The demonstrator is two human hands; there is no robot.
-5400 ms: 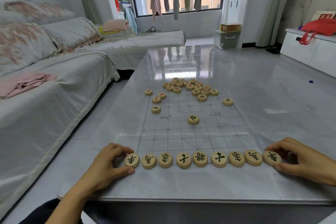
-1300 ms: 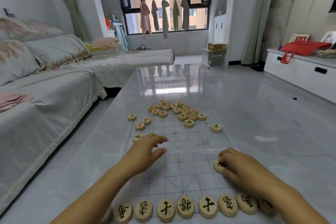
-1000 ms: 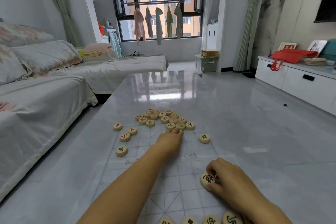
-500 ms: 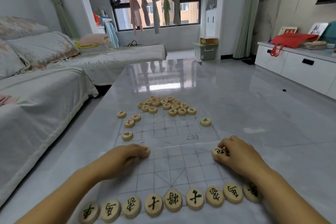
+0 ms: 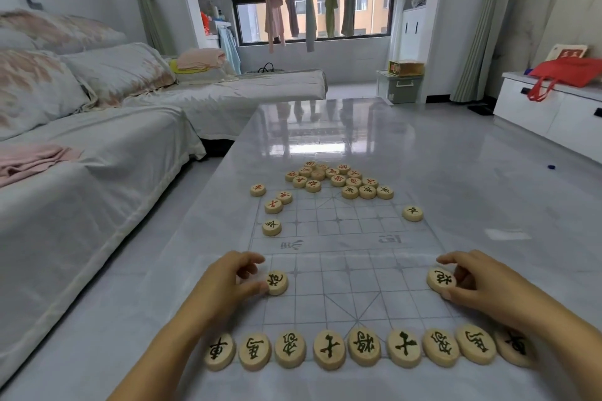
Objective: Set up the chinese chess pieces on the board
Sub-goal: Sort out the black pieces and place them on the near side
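A clear plastic chess board [image 5: 338, 273] lies on the glossy table. Several black-lettered wooden pieces form a row [image 5: 329, 349] along its near edge. My left hand [image 5: 228, 280] pinches a black piece [image 5: 277, 282] lying on the board's left side. My right hand [image 5: 479, 283] pinches another black piece [image 5: 441, 280] on the right side. A heap of mostly red-lettered pieces [image 5: 338, 179] sits at the far end. Loose pieces lie at the far left [image 5: 273, 206] and one at the far right [image 5: 412, 213].
A covered sofa [image 5: 97, 153] runs along the table's left side. A white cabinet with a red bag [image 5: 566, 75] stands at the right. The table's far half [image 5: 325, 127] reflects the window.
Both hands slid outward along the same board line, each with its black piece: the left one leftward, the right one rightward. The camera tilted down slightly.
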